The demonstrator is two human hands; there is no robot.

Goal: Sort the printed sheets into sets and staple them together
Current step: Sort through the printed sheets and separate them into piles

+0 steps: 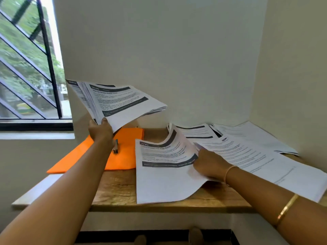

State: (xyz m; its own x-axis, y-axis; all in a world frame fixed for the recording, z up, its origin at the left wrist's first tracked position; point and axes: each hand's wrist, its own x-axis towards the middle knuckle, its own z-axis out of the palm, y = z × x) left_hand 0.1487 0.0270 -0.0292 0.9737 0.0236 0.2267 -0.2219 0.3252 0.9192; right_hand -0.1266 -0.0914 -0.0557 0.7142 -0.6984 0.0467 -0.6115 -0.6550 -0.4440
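Observation:
My left hand (pixel 100 130) grips a fanned stack of printed sheets (pixel 120 101) by its near corner and holds it up in the air above the orange folder (pixel 99 154). My right hand (pixel 209 164) rests on the wooden table among the papers, its fingers at the right edge of a sheet with dark header bars (pixel 162 172) whose far end curls upward. A small metal stapler (pixel 115 146) lies on the orange folder, beside my left wrist.
More printed sheets (pixel 251 156) are spread across the right half of the wooden table (pixel 115 191), reaching into the wall corner. A barred window (pixel 30 68) is at the left. Walls close in behind and to the right.

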